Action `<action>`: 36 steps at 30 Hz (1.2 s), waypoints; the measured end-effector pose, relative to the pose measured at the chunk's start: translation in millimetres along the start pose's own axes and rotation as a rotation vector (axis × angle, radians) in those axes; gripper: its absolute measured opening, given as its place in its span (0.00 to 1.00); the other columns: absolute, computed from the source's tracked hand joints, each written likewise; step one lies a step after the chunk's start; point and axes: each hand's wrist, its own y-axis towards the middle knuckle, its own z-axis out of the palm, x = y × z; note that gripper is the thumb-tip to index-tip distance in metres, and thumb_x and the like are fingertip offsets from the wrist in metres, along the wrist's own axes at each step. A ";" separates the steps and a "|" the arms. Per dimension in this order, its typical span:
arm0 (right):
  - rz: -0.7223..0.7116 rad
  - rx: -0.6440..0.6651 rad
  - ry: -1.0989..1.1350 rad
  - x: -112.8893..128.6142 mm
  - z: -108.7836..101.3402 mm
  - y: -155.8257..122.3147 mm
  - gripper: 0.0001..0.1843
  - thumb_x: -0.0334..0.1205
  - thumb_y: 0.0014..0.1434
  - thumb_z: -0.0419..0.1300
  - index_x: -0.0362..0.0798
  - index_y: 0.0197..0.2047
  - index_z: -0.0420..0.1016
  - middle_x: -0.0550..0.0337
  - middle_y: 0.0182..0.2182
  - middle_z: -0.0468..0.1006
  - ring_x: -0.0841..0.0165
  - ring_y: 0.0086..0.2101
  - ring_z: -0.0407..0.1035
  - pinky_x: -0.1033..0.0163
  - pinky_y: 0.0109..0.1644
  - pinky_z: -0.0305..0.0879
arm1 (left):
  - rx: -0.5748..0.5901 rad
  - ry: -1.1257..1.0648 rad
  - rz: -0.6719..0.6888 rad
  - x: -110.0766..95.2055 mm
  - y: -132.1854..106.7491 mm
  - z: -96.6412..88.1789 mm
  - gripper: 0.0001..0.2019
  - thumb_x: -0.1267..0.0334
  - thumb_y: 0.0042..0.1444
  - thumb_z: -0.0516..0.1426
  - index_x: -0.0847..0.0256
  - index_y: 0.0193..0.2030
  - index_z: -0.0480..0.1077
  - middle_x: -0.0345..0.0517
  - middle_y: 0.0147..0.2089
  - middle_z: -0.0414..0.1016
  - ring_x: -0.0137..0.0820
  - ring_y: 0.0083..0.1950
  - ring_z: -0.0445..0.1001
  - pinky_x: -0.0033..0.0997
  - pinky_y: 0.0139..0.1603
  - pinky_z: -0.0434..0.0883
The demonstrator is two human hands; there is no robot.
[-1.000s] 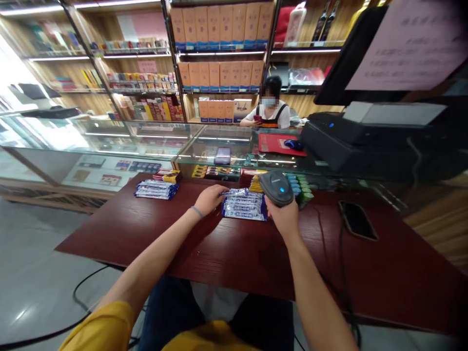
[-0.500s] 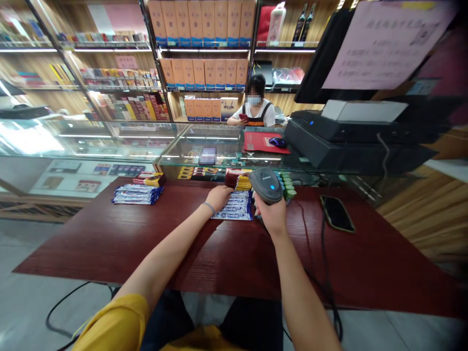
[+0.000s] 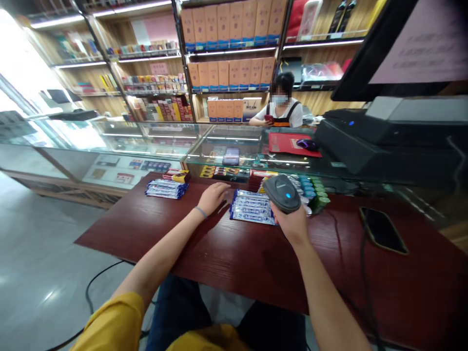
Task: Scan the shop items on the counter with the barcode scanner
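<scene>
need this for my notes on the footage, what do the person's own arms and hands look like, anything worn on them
The left forearm comes out of a short yellow sleeve and has a thin grey wristband at the wrist. The left hand and right hand are bare, with no gloves. The right forearm is bare too, with no band showing.

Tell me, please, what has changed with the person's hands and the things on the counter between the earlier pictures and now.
The left hand has let go of the blue-and-white packets and moved left, onto the dark red table. The right hand still grips the handheld barcode scanner beside them. The smaller stack of packets stayed put.
</scene>
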 end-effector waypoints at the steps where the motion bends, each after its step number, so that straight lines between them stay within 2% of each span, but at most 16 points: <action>1: 0.012 -0.014 0.017 0.5 3.7 -1.7 0.25 0.50 0.56 0.64 0.49 0.55 0.72 0.53 0.36 0.83 0.57 0.38 0.79 0.55 0.39 0.77 | -0.026 0.035 -0.029 10.6 -9.7 -14.3 0.15 0.67 0.66 0.53 0.58 0.56 0.74 0.53 0.55 0.76 0.40 0.58 0.73 0.43 0.63 0.68; 7: -0.011 0.038 0.082 8.2 32.6 -14.5 0.28 0.48 0.51 0.67 0.50 0.54 0.72 0.51 0.42 0.83 0.55 0.43 0.79 0.53 0.46 0.75 | -0.126 0.282 -0.236 77.0 -73.3 -90.3 0.14 0.66 0.64 0.54 0.59 0.53 0.73 0.54 0.52 0.74 0.43 0.56 0.71 0.45 0.61 0.68; 10: -0.039 0.105 -0.005 19.4 43.9 -24.4 0.25 0.48 0.53 0.66 0.53 0.53 0.71 0.55 0.39 0.83 0.56 0.41 0.80 0.55 0.43 0.74 | -0.167 0.384 -0.341 105.4 -104.9 -117.0 0.14 0.66 0.63 0.54 0.59 0.54 0.73 0.55 0.52 0.73 0.45 0.56 0.71 0.47 0.61 0.68; 13: -0.111 0.184 -0.120 31.7 50.0 -35.4 0.20 0.48 0.56 0.63 0.55 0.51 0.70 0.57 0.36 0.83 0.56 0.39 0.80 0.58 0.38 0.72 | -0.189 0.458 -0.409 126.6 -129.2 -133.5 0.16 0.67 0.62 0.54 0.61 0.54 0.74 0.58 0.53 0.72 0.47 0.58 0.70 0.49 0.63 0.67; 17: -0.231 0.275 -0.248 37.9 55.4 -45.4 0.19 0.46 0.55 0.63 0.54 0.50 0.70 0.58 0.32 0.82 0.57 0.31 0.80 0.61 0.32 0.69 | -0.201 0.472 -0.457 141.5 -141.3 -135.9 0.20 0.68 0.62 0.52 0.59 0.60 0.72 0.61 0.63 0.68 0.48 0.66 0.66 0.52 0.68 0.63; 21: -0.287 0.328 -0.340 36.2 60.7 -48.5 0.22 0.44 0.54 0.64 0.54 0.52 0.70 0.60 0.31 0.82 0.57 0.28 0.79 0.61 0.29 0.66 | -0.132 0.469 -0.497 145.2 -137.7 -127.3 0.25 0.67 0.64 0.50 0.56 0.67 0.66 0.61 0.72 0.60 0.54 0.74 0.56 0.66 0.70 0.53; 23: -0.294 0.335 -0.360 35.4 62.5 -49.1 0.23 0.44 0.53 0.64 0.55 0.52 0.71 0.60 0.30 0.82 0.57 0.27 0.78 0.61 0.28 0.65 | -0.102 0.466 -0.511 144.4 -136.1 -125.0 0.25 0.66 0.65 0.49 0.55 0.68 0.65 0.62 0.72 0.61 0.55 0.73 0.57 0.69 0.70 0.50; 29: -0.304 0.355 -0.373 33.0 63.3 -49.9 0.20 0.46 0.56 0.63 0.55 0.52 0.70 0.60 0.30 0.82 0.57 0.27 0.79 0.61 0.27 0.64 | -0.106 0.540 -0.505 135.6 -137.3 -129.1 0.22 0.67 0.65 0.49 0.52 0.62 0.72 0.58 0.63 0.72 0.50 0.64 0.67 0.60 0.67 0.56; 36: -0.339 0.378 -0.381 28.1 63.2 -48.7 0.20 0.47 0.57 0.62 0.54 0.52 0.69 0.59 0.32 0.83 0.56 0.27 0.79 0.61 0.27 0.63 | -0.171 0.580 -0.482 129.3 -136.1 -132.5 0.17 0.63 0.66 0.51 0.53 0.54 0.77 0.57 0.54 0.75 0.47 0.55 0.69 0.48 0.60 0.61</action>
